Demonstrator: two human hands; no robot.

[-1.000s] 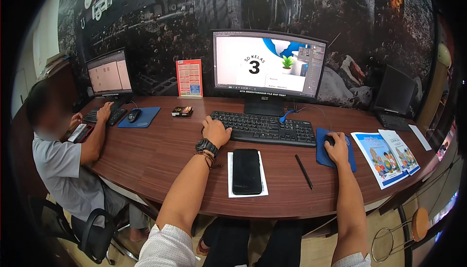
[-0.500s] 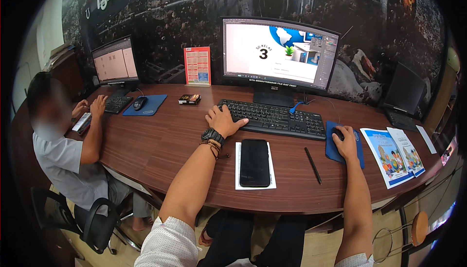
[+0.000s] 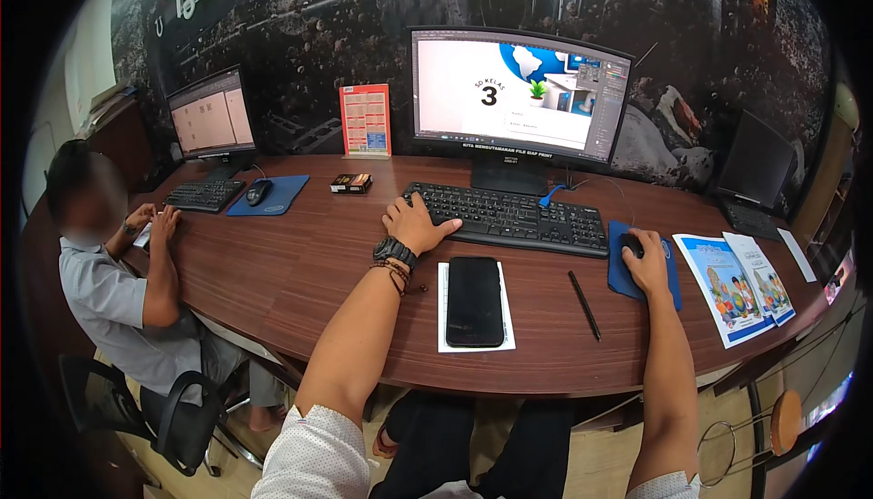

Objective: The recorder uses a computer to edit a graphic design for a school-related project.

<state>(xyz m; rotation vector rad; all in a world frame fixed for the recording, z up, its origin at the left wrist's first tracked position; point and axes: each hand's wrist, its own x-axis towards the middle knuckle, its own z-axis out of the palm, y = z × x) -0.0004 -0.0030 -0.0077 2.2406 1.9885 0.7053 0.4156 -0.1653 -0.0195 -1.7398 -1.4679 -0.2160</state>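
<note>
My left hand (image 3: pixel 416 226) rests with fingers spread over the left end of a black keyboard (image 3: pixel 518 217), thumb along its front edge. A dark watch and beads circle that wrist. My right hand (image 3: pixel 647 265) is wrapped over a black computer mouse (image 3: pixel 631 244) on a blue mouse pad (image 3: pixel 671 292). Behind the keyboard stands a monitor (image 3: pixel 464 85) showing a design page with a globe and a plant. Between my forearms a dark-screened phone (image 3: pixel 474 303) lies on white paper (image 3: pixel 509 340). Right of it is a thin black pen (image 3: pixel 585 305).
Colourful booklets (image 3: pixel 723 285) lie on the right, near a dark laptop (image 3: pixel 750 163). A small box (image 3: pixel 351 184) and a red-edged calendar (image 3: pixel 366 122) stand further left. At the left end a co-worker (image 3: pixel 118 272) sits by another monitor (image 3: pixel 211 115), keyboard and mouse.
The co-worker's hands have drawn back from their keyboard towards their body, close together. My hands keep their places on the keyboard and mouse. The whole view has shifted slightly.
</note>
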